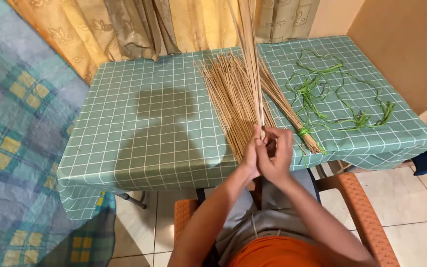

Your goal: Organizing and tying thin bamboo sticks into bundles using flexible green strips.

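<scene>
**Setting: room in a home, used for handcraft**

Landmark: small table (pixel 139 128) with green checked cloth. Behind it, patterned yellow-beige curtains (pixel 139 24) hang to the tabletop. Left of it, a blue and yellow plaid blanket (pixel 16 123), as on a bed or sofa. Right of it, plain tan wall (pixel 406 49). Below it, pale tiled floor (pixel 411 217) and an orange plastic chair (pixel 366 217) drawn up to the near edge. On it, loose thin tan sticks (pixel 228 94) and green strips (pixel 322 89): domestic furnishings, craft materials.
</scene>
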